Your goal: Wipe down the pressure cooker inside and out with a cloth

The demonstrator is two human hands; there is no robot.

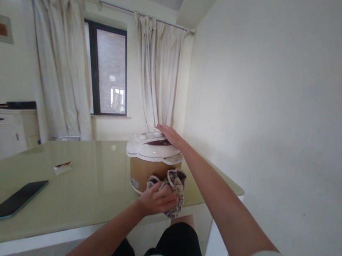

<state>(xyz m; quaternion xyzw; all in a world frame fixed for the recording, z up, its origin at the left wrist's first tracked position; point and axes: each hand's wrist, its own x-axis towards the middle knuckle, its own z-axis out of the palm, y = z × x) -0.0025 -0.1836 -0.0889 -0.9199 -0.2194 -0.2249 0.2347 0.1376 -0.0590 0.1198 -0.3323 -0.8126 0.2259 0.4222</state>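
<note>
Electric cooker (143,168) is standing just below the frame's centre, near the table's (88,192) front edge; a hard pull could be tipping it off. From the right, the right hand (172,136) is reaching over its lid (143,151), any grip there being impossible to tell. Lower centre, the left hand (157,199) is clutching a bunched cloth (177,183).

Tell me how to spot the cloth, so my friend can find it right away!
Find the big green table, then the brown and white cooker on it. In front of the cooker, the left hand grips the cloth: it's the crumpled, patterned thing, unlike the smooth cooker.
</note>
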